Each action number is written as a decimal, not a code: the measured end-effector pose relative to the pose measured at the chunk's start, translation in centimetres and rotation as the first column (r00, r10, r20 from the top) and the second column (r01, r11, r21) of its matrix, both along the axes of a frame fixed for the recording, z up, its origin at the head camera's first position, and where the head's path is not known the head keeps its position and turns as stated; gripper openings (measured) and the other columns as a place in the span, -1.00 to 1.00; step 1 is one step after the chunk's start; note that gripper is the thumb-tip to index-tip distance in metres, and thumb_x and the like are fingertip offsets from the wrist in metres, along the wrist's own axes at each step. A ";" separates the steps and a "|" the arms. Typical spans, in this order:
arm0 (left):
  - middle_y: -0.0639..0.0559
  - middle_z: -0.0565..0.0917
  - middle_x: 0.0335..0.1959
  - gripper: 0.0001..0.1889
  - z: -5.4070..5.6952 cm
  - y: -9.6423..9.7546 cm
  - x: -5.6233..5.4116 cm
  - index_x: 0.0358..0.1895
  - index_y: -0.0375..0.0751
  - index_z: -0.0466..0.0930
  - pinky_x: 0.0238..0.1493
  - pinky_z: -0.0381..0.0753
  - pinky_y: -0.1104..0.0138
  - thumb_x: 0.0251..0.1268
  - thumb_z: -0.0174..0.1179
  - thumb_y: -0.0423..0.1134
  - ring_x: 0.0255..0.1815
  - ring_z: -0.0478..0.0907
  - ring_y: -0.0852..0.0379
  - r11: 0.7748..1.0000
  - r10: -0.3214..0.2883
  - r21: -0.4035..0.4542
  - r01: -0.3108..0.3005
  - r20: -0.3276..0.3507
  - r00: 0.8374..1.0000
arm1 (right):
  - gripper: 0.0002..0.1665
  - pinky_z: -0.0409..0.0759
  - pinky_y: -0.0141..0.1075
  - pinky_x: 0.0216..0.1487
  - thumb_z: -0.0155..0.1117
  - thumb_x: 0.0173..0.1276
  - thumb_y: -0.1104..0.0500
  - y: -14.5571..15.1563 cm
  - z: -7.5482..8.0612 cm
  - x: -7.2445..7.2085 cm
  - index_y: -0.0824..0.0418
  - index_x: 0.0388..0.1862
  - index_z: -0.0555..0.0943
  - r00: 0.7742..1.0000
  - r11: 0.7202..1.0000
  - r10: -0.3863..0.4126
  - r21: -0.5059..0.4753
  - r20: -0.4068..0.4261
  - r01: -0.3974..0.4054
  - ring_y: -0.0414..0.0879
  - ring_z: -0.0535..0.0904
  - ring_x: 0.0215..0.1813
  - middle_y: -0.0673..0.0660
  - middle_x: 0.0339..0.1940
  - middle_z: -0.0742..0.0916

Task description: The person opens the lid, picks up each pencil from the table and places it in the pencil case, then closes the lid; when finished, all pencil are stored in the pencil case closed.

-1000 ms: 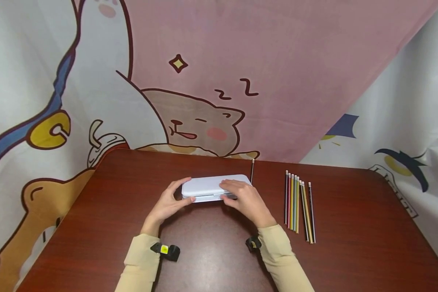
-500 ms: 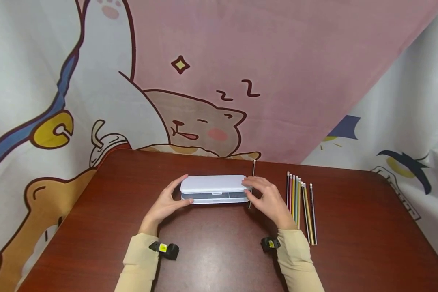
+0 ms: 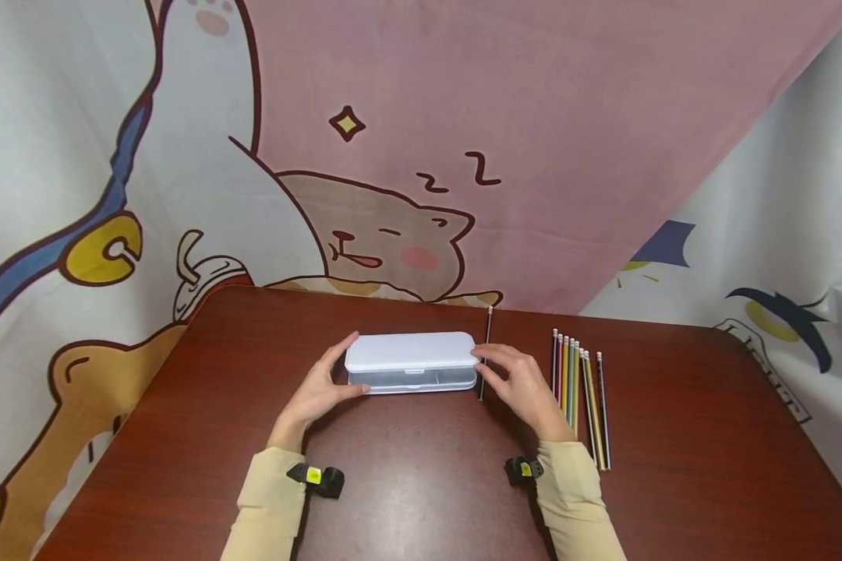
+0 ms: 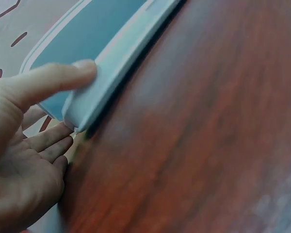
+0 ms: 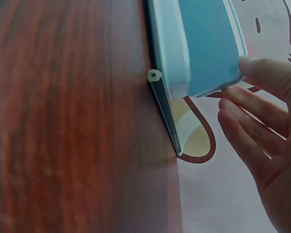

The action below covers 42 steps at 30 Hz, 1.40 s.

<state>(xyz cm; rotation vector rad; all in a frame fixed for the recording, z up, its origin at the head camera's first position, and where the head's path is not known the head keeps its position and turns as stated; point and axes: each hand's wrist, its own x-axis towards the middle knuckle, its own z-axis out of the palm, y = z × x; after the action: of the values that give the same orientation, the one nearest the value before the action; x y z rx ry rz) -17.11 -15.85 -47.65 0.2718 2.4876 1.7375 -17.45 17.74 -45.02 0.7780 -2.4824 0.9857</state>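
A white pencil case (image 3: 411, 352) lies on the table with its lid partly raised, and its grey interior with a divider shows through the front gap. My left hand (image 3: 317, 395) grips its left end, thumb on the front wall of the base and fingers round behind. At the opposite end my right hand (image 3: 522, 389) pinches the lid's corner between thumb and fingers. In the right wrist view the thumb (image 5: 250, 65) sits on the lid's edge. A black pencil (image 3: 487, 335) lies just right of the case, partly hidden by my right hand.
Several pencils (image 3: 568, 374) with white eraser ends lie side by side to the right, partly behind my right forearm. The dark red wooden table (image 3: 407, 483) ends at a printed curtain (image 3: 568, 156) at the back.
My right hand has moved right, from the case's front to the lid's right corner. The lid has risen, opening a wider gap at the front. My left hand has stayed at the left end.
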 end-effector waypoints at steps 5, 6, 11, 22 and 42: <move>-0.20 0.12 0.49 -0.01 0.0 0.2 -0.1 0.52 -0.12 0.10 0.43 -0.07 -0.03 -0.04 0.45 -0.45 0.49 -0.01 -0.12 1.000 0.004 -0.026 -0.004 -0.003 1.000 | -0.72 0.58 -0.05 0.02 0.40 0.22 0.33 0.0 0.2 0.0 0.28 -0.06 0.71 1.000 1.000 -0.008 0.001 -0.029 0.008 0.07 0.63 0.03 0.20 -0.05 0.72; -0.21 0.12 0.49 0.00 0.0 0.2 -0.2 0.52 -0.12 0.08 0.43 -0.07 -0.02 -0.04 0.44 -0.45 0.49 -0.01 -0.13 1.000 0.003 -0.029 -0.003 -0.005 1.000 | -0.72 0.58 -0.05 0.02 0.40 0.22 0.33 0.0 0.2 0.0 0.28 -0.06 0.71 0.999 1.000 -0.010 0.000 -0.036 0.010 0.07 0.63 0.03 0.19 -0.05 0.72; -0.24 0.08 0.50 0.04 0.2 0.3 -0.1 0.54 -0.16 -0.03 0.44 -0.10 -0.03 -0.01 0.43 -0.43 0.50 -0.06 -0.15 0.998 -0.003 -0.058 0.003 0.003 1.000 | -0.72 0.58 -0.04 0.00 0.39 0.23 0.33 0.0 0.3 -0.1 0.27 -0.05 0.71 0.996 0.999 -0.034 -0.017 -0.084 0.033 0.06 0.64 0.00 0.16 -0.08 0.73; -0.27 0.18 0.46 -0.06 0.4 0.6 -0.1 0.49 -0.36 0.05 0.44 -0.07 0.01 0.04 0.41 -0.41 0.49 -0.01 -0.12 0.995 -0.037 -0.095 0.036 -0.016 0.999 | -0.77 0.61 -0.06 -0.28 0.41 0.23 0.28 -1.0 1.7 -1.2 0.23 -0.12 0.64 0.959 0.973 -0.225 -0.091 -0.170 0.212 0.01 0.70 -0.22 0.13 -0.25 0.76; -0.26 0.12 0.48 -0.06 0.3 0.8 0.1 0.52 -0.25 0.02 0.42 -0.02 -0.06 0.09 0.39 -0.38 0.48 0.01 -0.17 0.991 -0.038 -0.124 0.041 0.026 0.999 | -0.86 0.55 -0.35 -0.37 0.36 0.29 0.27 -2.1 1.9 -5.6 0.25 -0.19 0.76 0.935 0.893 -0.354 -0.295 0.001 0.339 -0.07 0.70 -0.32 0.13 -0.29 0.78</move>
<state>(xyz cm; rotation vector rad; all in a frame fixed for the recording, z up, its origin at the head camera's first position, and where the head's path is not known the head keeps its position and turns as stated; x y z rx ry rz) -17.02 -15.10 -47.34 0.2863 2.5419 1.5540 -23.02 15.61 -43.15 0.2499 -2.2487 1.1388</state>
